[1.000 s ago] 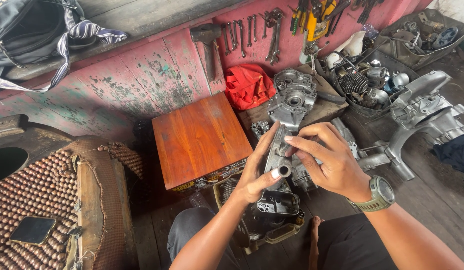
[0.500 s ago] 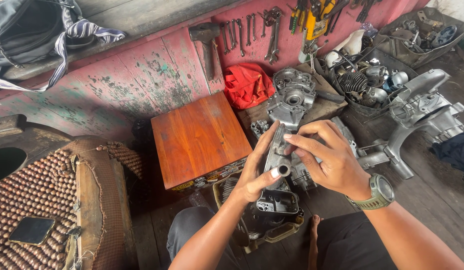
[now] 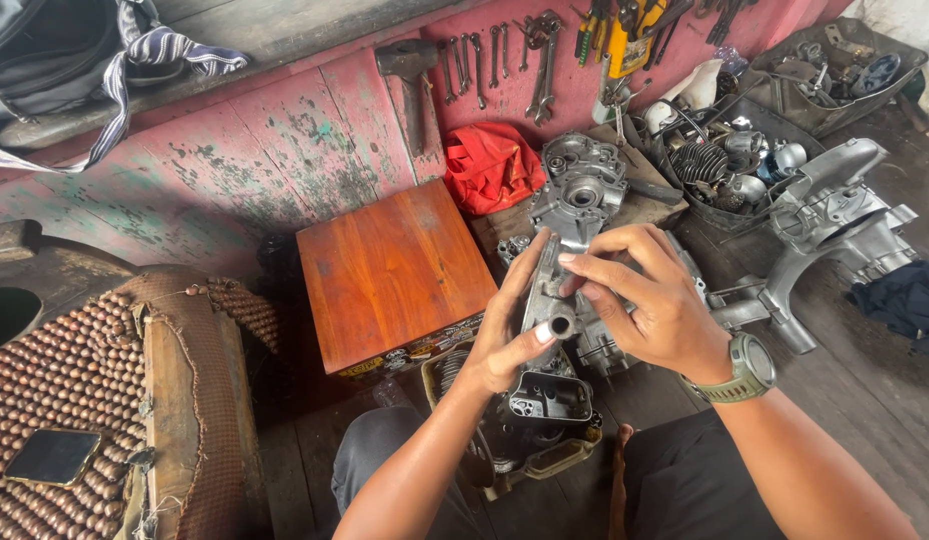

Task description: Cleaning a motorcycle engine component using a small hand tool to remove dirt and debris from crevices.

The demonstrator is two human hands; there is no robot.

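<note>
Grey engine casing (image 3: 544,290), long axis upright, is clasped from left by left hand (image 3: 509,335), pinched above by right hand (image 3: 649,305).

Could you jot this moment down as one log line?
left hand: grips grey metal engine part | right hand: fingertips on its top | wooden box beside

Grey metal engine casing (image 3: 549,300), held up over my lap.
Dull, greasy cast alloy, standing on end, tilted slightly. Short tube stub sticks out toward me at mid-height. Sits centre of scene, my left hand (image 3: 509,335) and right hand (image 3: 649,305) gripping its sides.
</note>
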